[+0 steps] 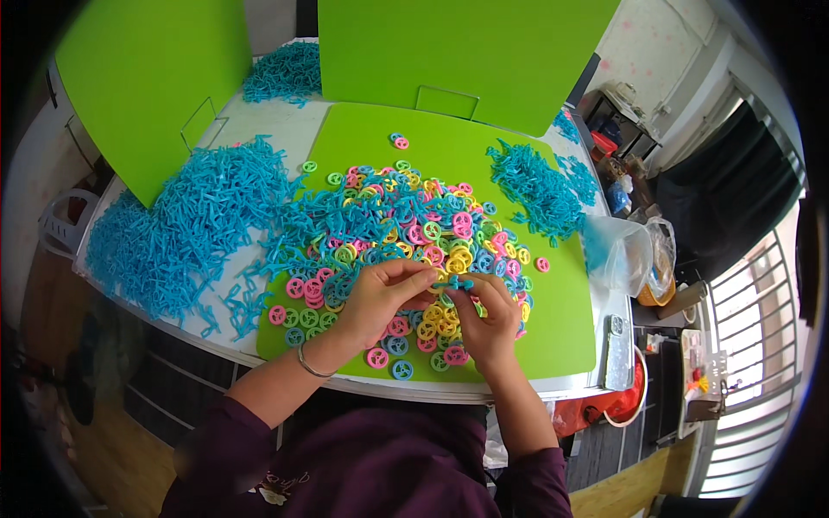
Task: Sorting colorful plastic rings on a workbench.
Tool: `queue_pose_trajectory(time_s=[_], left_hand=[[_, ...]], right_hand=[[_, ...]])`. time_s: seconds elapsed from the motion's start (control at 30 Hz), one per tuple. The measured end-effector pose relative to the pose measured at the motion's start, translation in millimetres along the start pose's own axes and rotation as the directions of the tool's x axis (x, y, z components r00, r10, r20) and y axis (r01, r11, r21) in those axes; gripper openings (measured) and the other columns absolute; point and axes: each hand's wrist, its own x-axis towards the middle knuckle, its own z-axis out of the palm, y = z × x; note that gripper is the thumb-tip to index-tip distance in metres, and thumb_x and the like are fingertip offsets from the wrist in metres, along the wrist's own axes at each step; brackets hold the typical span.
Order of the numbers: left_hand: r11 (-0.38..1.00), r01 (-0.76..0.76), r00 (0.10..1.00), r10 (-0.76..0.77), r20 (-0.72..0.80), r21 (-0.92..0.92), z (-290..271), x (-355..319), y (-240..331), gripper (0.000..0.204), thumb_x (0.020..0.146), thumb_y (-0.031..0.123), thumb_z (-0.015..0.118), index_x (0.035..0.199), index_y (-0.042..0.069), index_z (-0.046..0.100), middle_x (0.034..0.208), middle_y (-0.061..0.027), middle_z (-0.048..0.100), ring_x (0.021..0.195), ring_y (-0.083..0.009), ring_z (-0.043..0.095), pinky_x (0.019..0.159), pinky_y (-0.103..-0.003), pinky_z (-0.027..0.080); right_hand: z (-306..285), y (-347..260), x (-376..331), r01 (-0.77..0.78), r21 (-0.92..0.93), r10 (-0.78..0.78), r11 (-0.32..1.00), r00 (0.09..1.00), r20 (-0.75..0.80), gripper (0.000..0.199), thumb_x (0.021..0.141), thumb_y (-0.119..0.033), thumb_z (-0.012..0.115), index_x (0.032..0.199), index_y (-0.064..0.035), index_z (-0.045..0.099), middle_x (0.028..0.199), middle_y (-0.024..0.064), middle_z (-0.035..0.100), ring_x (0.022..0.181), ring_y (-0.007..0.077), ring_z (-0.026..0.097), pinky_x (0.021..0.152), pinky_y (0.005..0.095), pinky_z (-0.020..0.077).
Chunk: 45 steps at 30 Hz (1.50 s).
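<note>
My left hand [387, 298] and my right hand [490, 321] meet over the middle of the green mat, both in a pinch. A small teal plastic piece [462, 283] shows between the right thumb and fingers. The left thumb and fingertips press together against its left end; what they grip there is mostly hidden. Beneath and around both hands spreads a heap of small spoked plastic wheels [442, 321] in pink, yellow, green and blue. Many teal plastic pieces [367, 216] lie over the far part of that heap.
A large pile of teal pieces [194, 220] covers the table's left side, and a smaller pile [540, 190] lies at right. Green boards [458, 52] stand behind and at left. A phone [618, 354] rests by the right edge, near a clear plastic bag [617, 250].
</note>
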Motion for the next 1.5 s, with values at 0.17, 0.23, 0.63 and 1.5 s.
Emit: queue_pose_trajectory(time_s=[0.17,0.23,0.63,1.5], left_hand=[[1.0,-0.001,1.0,0.0,0.03,0.028,-5,0,-2,0.013,0.091,0.011,0.062,0.098,0.001,0.065,0.085,-0.0058,0.067,0.076,-0.0132,0.068,0.066,-0.022,0.055],[0.999,-0.018,0.999,0.017,0.038,0.037,-5,-1,-2,0.013,0.091,0.011,0.062,0.097,0.001,0.065,0.085,-0.0061,0.067,0.076,-0.013,0.068,0.066,-0.022,0.054],[0.942,-0.21,0.977,0.207,0.039,0.261,3,-4,-4,0.014,0.091,0.012,0.062,0.096,-0.001,0.064,0.082,-0.0061,0.067,0.072,-0.0106,0.066,0.063,-0.022,0.054],[0.93,-0.194,0.98,0.199,0.014,0.313,6,-6,-7,0.016,0.092,0.012,0.062,0.096,-0.004,0.062,0.084,-0.0054,0.068,0.076,-0.01,0.066,0.066,-0.023,0.055]], right_hand=[[1,7,-8,-0.436,0.273,0.397,0.858,0.898,0.188,0.007,0.082,0.0,0.07,0.086,0.0006,0.064,0.08,0.0063,0.067,0.068,0.0105,0.062,0.061,0.023,0.0485],[2,4,-6,-0.503,0.426,0.463,0.752,0.863,0.202,0.009,0.083,-0.004,0.071,0.085,0.0005,0.063,0.074,0.0042,0.065,0.064,0.0082,0.06,0.058,0.0221,0.0475],[10,-8,-9,-0.565,0.521,0.566,0.639,0.805,0.179,0.02,0.088,-0.007,0.066,0.076,-0.0007,0.052,0.071,0.0073,0.065,0.064,0.0102,0.065,0.057,0.0218,0.0521],[11,-5,-9,-0.259,0.029,0.26,0.965,0.963,-0.065,0.027,0.084,-0.012,0.072,0.074,-0.0006,0.049,0.057,0.009,0.059,0.054,0.0088,0.059,0.05,0.025,0.0456]])
